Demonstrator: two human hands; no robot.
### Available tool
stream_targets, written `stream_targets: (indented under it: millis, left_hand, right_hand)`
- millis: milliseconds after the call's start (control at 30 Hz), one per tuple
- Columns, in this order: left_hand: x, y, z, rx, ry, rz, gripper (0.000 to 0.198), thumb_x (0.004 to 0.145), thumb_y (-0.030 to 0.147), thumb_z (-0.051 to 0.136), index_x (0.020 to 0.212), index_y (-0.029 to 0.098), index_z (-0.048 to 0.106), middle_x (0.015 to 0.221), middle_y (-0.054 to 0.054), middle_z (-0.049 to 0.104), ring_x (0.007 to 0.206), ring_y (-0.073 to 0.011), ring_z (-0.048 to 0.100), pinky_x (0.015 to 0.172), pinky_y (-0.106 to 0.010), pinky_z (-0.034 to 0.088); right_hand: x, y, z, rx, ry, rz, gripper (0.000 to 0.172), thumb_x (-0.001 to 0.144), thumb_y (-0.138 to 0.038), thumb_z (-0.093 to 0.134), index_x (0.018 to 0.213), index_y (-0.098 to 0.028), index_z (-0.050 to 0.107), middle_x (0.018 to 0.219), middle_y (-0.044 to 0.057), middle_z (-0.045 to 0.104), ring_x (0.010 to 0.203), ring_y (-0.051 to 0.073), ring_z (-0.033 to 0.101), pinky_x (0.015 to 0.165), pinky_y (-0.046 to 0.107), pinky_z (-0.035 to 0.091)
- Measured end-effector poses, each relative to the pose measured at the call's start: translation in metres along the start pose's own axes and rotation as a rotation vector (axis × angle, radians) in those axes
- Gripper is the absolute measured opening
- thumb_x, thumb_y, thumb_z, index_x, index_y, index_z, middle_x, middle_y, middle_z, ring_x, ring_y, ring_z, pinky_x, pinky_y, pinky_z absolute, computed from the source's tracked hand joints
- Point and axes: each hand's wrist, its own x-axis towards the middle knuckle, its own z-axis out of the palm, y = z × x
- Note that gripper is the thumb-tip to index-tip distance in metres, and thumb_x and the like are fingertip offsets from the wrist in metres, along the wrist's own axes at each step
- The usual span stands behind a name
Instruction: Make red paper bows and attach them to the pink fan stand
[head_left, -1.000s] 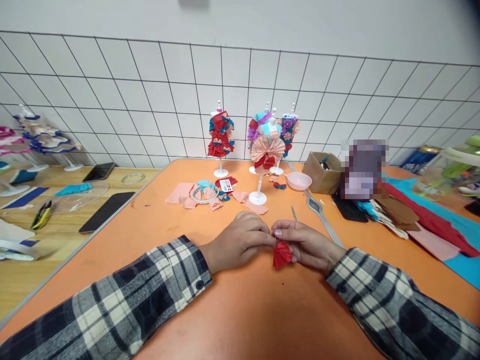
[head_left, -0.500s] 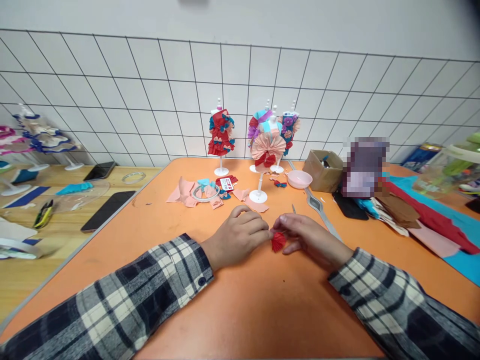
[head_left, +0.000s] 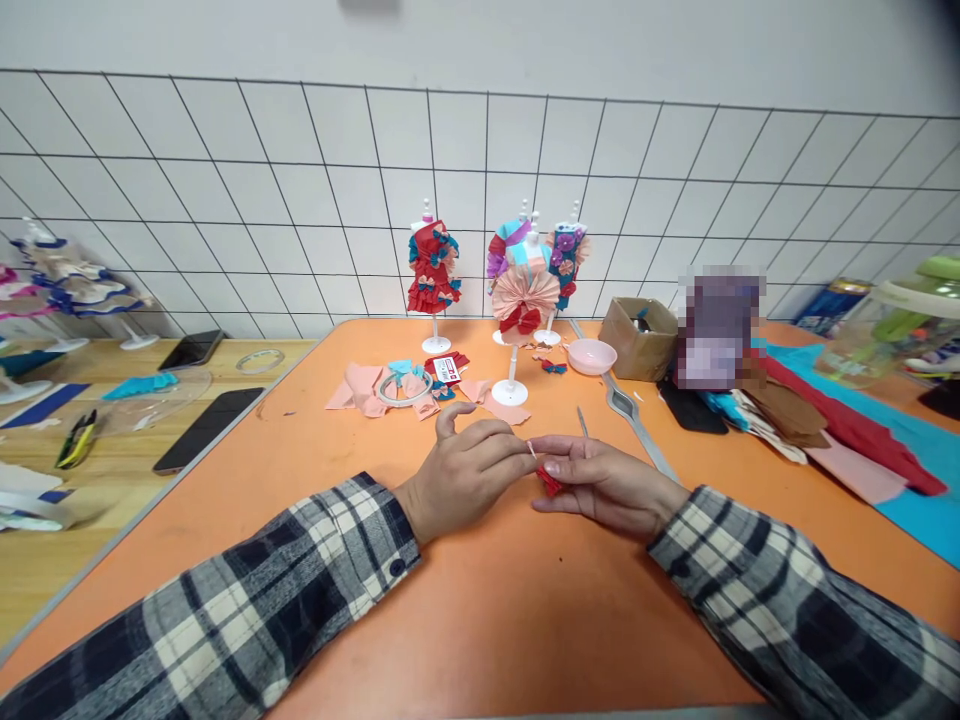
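My left hand (head_left: pixel 463 477) and my right hand (head_left: pixel 604 483) meet low over the orange table (head_left: pixel 315 470). Both pinch a small pleated red paper piece (head_left: pixel 548 481), which is mostly hidden between the fingers. The left index finger is lifted, and the other fingertips press together at the piece's top. The right hand lies on the table with its fingers closed around the red paper. Both forearms wear plaid sleeves.
Small mannequin stands with paper dresses (head_left: pixel 433 270) (head_left: pixel 523 300) stand at the back, with pink paper scraps and a tape ring (head_left: pixel 403 386). A pink bowl (head_left: pixel 592 355), cardboard box (head_left: pixel 637 324), metal ruler (head_left: pixel 634 415) and coloured paper sheets (head_left: pixel 847 425) lie right. Phones (head_left: pixel 199 428) lie on the left table.
The red paper fan has been squeezed smaller between the fingers. Both hands have shifted slightly, and the left index finger has lifted.
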Motion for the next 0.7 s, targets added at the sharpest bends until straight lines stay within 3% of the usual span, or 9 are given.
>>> stream_targets:
  millis: [133,233,367,500,700]
  left_hand:
    - [0.002,0.000,0.000,0.011,0.024,0.000,0.026,0.089,0.009,0.050,0.096,0.029,0.066,0.088,0.005,0.074,0.090,-0.0138,0.063,0.104,-0.041,0.011]
    - [0.002,0.001,0.000,0.032,0.025,0.024,0.025,0.090,0.009,0.050,0.096,0.028,0.066,0.087,0.005,0.074,0.089,-0.0135,0.062,0.104,-0.041,0.013]
    - [0.002,0.000,0.001,0.038,-0.061,0.037,0.028,0.093,0.012,0.044,0.098,0.028,0.067,0.089,0.002,0.073,0.090,-0.0142,0.059,0.103,-0.040,0.023]
    - [0.002,-0.001,0.004,0.048,-0.081,0.050,0.027,0.094,0.013,0.043,0.099,0.026,0.066,0.089,0.001,0.072,0.091,-0.0150,0.058,0.102,-0.040,0.027]
    - [0.002,0.000,0.006,0.033,-0.122,0.029,0.024,0.095,0.016,0.043,0.095,0.022,0.066,0.089,-0.002,0.071,0.090,-0.0162,0.060,0.099,-0.040,0.030]
  right_hand:
    - [0.002,0.002,0.004,0.024,0.034,-0.057,0.026,0.073,-0.029,0.075,0.095,-0.015,0.069,0.088,0.003,0.063,0.079,0.012,0.058,0.077,0.030,0.053]
    - [0.004,0.004,0.008,-0.034,0.067,-0.132,0.027,0.072,-0.032,0.076,0.091,-0.013,0.071,0.081,0.003,0.064,0.071,0.010,0.056,0.068,0.023,0.048]
    - [0.006,0.005,0.010,-0.106,0.175,-0.208,0.030,0.062,-0.031,0.082,0.084,-0.016,0.069,0.074,0.000,0.063,0.065,0.010,0.054,0.060,0.023,0.043]
    - [0.007,0.005,0.010,-0.210,0.207,-0.235,0.029,0.063,-0.035,0.080,0.078,-0.016,0.064,0.063,-0.003,0.057,0.053,0.007,0.044,0.051,0.021,0.033]
    - [0.007,0.001,0.013,-0.519,0.315,-0.426,0.021,0.070,-0.036,0.072,0.074,-0.018,0.063,0.073,-0.001,0.057,0.066,0.012,0.050,0.064,0.027,0.039]
